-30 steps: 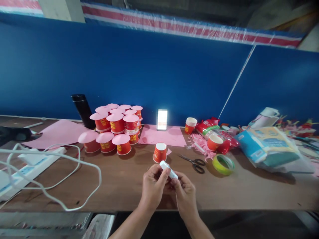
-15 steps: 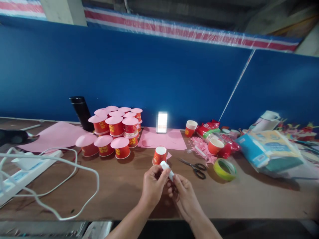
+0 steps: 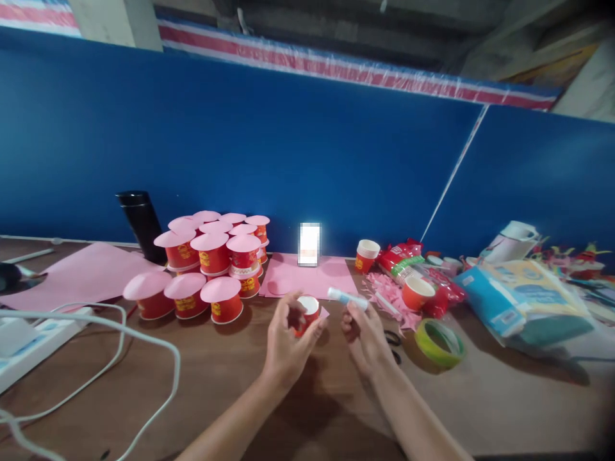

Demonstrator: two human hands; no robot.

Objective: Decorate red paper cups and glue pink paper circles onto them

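running across the whole view, a brown, wood-like tabletop (image 3: 211,358) meets an upright blue panel (image 3: 307,141) at its back edge. a thin white seam (image 3: 454,173) slants up the panel on the right, and a red, white and blue striped sheet (image 3: 355,67) follows its top; above that show a pale pillar (image 3: 115,22) and a dim grey ceiling (image 3: 423,38).

at the middle, the right hand (image 3: 365,330) is closed, pinching a white tube (image 3: 348,298) between thumb and fingers, nearly level above the table and pointing left. the left hand (image 3: 291,333) is half open, thumb and fingers curved apart about a red paper cup (image 3: 310,312); whether they grip it cannot be told. the cup is in front of pink paper (image 3: 336,275) lying flat by the panel, where a bright blurred rectangle (image 3: 309,244) stands.

on the left are red cups topped with pink discs (image 3: 211,259), some stacked, a black flask (image 3: 141,230), a large pink sheet (image 3: 81,278), and a white power strip (image 3: 57,346) with a looping white cable (image 3: 177,371).

on the right are nested cups (image 3: 367,257), pink shreds (image 3: 379,283), a red packet (image 3: 406,259), partly hidden scissors (image 3: 394,344), a yellow-green tape roll (image 3: 435,358), a blue-and-yellow package (image 3: 519,294) and a white jug (image 3: 512,242).
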